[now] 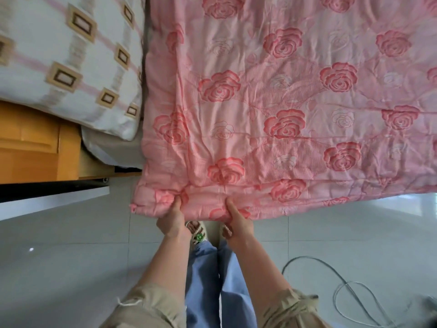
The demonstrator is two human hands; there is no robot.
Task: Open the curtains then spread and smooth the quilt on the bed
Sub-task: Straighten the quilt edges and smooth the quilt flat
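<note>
A pink quilt (283, 102) with a red rose print lies spread over the bed and fills the upper right of the view. Its near edge hangs over the bed's side above the floor. My left hand (171, 218) grips that hanging edge close to the quilt's left corner, thumb on top and fingers hidden underneath. My right hand (237, 224) grips the same edge a little to the right, thumb pressed into the fabric. Wrinkles fan out from both grips. No curtains are in view.
A white pillow (66, 62) with tan squares lies at the upper left, beside the quilt. An orange wooden nightstand (35, 147) stands below it, with a white panel (52, 200) at its foot. A grey cable (350, 290) loops on the tiled floor at right.
</note>
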